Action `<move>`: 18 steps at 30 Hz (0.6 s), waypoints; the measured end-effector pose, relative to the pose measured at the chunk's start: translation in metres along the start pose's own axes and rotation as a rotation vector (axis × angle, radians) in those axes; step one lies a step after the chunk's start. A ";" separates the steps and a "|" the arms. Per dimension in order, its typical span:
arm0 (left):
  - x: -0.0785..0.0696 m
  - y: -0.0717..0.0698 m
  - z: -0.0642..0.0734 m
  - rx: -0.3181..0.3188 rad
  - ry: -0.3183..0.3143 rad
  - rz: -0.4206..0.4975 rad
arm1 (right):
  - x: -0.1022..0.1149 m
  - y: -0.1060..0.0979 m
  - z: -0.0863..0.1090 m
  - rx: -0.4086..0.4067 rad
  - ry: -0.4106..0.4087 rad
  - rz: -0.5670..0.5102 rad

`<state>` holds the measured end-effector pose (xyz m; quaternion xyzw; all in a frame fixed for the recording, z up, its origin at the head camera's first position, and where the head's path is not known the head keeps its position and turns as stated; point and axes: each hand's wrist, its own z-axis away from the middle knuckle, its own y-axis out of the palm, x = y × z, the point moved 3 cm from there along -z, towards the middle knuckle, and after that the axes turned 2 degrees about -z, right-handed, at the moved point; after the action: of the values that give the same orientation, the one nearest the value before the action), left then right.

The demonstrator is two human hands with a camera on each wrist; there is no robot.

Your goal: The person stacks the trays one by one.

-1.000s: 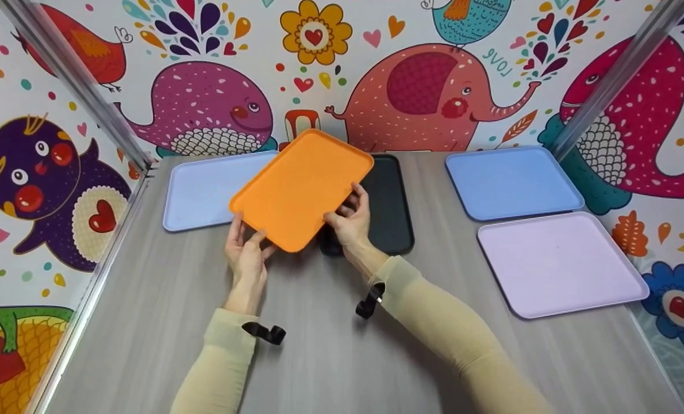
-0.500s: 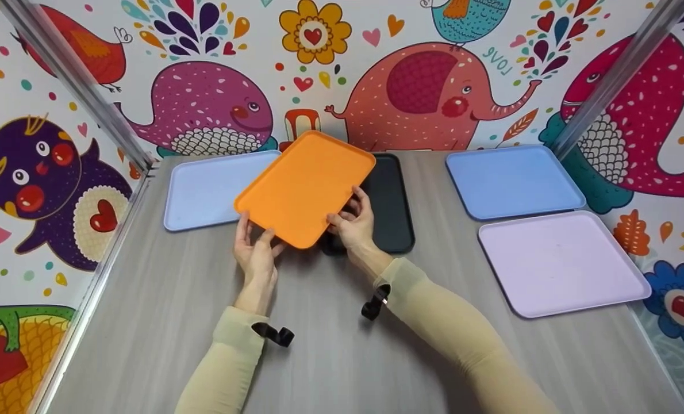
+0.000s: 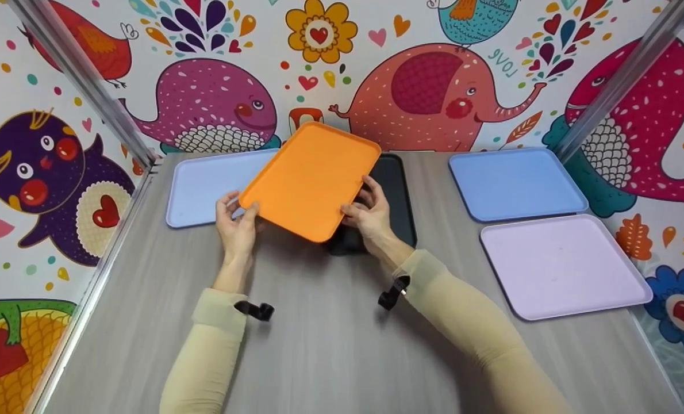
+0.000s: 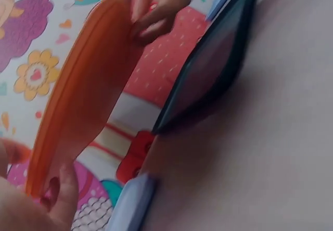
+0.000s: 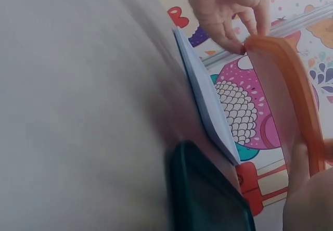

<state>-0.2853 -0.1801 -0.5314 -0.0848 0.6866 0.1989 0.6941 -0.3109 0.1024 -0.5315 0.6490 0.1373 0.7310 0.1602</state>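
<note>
An orange tray is held up off the table, tilted, between both hands. My left hand pinches its left corner, thumb on one side and fingers on the other. At the right edge my right hand grips the tray with thumb and fingers. Beneath it on the table lies a black tray, partly covered from the head view. A pale blue tray sits at the back left, its right end hidden by the orange one. In the left wrist view the underside of the orange tray shows.
On the right of the table lie a blue tray and, nearer, a lilac tray. A printed wall rises behind the table. Metal posts stand at the corners.
The orange tray has shifted slightly right and up. My left hand first moves right, then goes back left and up, its grip now further round the left corner. The right hand moves slightly right.
</note>
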 end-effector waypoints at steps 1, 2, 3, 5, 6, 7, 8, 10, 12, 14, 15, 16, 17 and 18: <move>-0.003 -0.004 -0.007 0.022 -0.018 -0.038 | 0.002 -0.002 -0.001 0.015 0.004 0.007; -0.007 -0.008 -0.014 0.051 -0.038 -0.063 | 0.004 -0.004 -0.001 0.030 0.006 0.014; -0.010 -0.011 -0.022 0.086 -0.053 -0.089 | 0.006 -0.006 -0.002 0.047 0.009 0.021; -0.015 -0.014 -0.036 0.179 -0.090 -0.121 | 0.010 -0.010 -0.003 0.082 0.012 0.028; -0.018 -0.015 -0.043 0.239 -0.113 -0.130 | 0.012 -0.012 -0.003 0.101 0.013 0.032; -0.020 -0.016 -0.049 0.305 -0.139 -0.128 | 0.013 -0.015 -0.004 0.119 0.014 0.035; -0.022 -0.016 -0.055 0.373 -0.169 -0.115 | 0.015 -0.017 -0.004 0.137 0.014 0.038; -0.026 -0.016 -0.064 0.510 -0.233 -0.089 | 0.017 -0.022 -0.006 0.174 0.019 0.047; -0.029 -0.015 -0.071 0.628 -0.276 -0.075 | 0.019 -0.026 -0.007 0.209 0.029 0.057; -0.033 -0.013 -0.077 0.708 -0.294 -0.061 | 0.022 -0.029 -0.010 0.240 0.037 0.057; -0.034 -0.011 -0.079 0.740 -0.296 -0.058 | 0.024 -0.031 -0.012 0.255 0.040 0.061; -0.035 -0.010 -0.081 0.770 -0.294 -0.060 | 0.026 -0.032 -0.013 0.267 0.042 0.060; -0.036 -0.007 -0.082 0.789 -0.291 -0.059 | 0.028 -0.033 -0.015 0.279 0.043 0.065; -0.036 -0.005 -0.083 0.804 -0.292 -0.055 | 0.031 -0.035 -0.017 0.290 0.043 0.069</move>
<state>-0.3592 -0.2227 -0.4999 0.2033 0.6015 -0.0933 0.7669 -0.3289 0.1469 -0.5199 0.6537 0.2227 0.7223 0.0366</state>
